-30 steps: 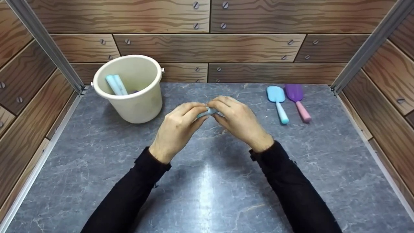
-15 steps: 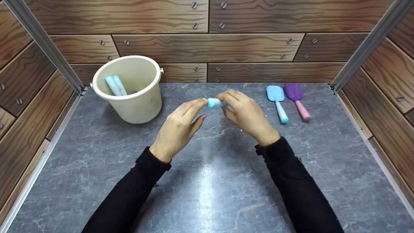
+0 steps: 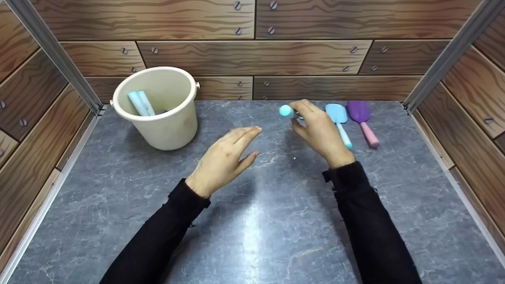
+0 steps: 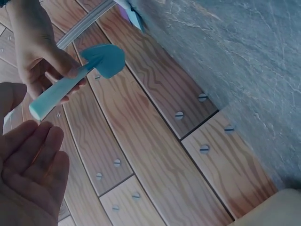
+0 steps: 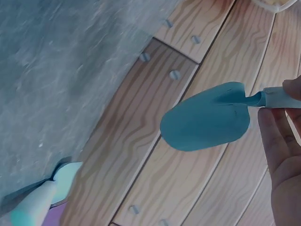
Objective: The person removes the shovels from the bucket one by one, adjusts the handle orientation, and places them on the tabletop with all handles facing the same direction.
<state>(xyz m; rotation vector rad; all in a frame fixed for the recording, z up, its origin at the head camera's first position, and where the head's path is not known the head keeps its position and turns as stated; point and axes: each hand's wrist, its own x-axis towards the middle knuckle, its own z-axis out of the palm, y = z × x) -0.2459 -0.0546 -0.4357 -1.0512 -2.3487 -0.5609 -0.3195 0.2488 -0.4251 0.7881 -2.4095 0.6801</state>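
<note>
Matt plastic blue toy shovel, cream plastic bucket; smooth grey marbled tabletop.

Long black sleeves to wrists, bare hands

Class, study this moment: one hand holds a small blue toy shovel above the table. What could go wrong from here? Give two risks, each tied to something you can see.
1. The right hand grips the small blue plastic shovel only by its handle, in the fingers; it might slip and drop.
2. The light blue shovel and the purple shovel with the pink handle lie just beside that hand; a careless move could knock them.
</note>
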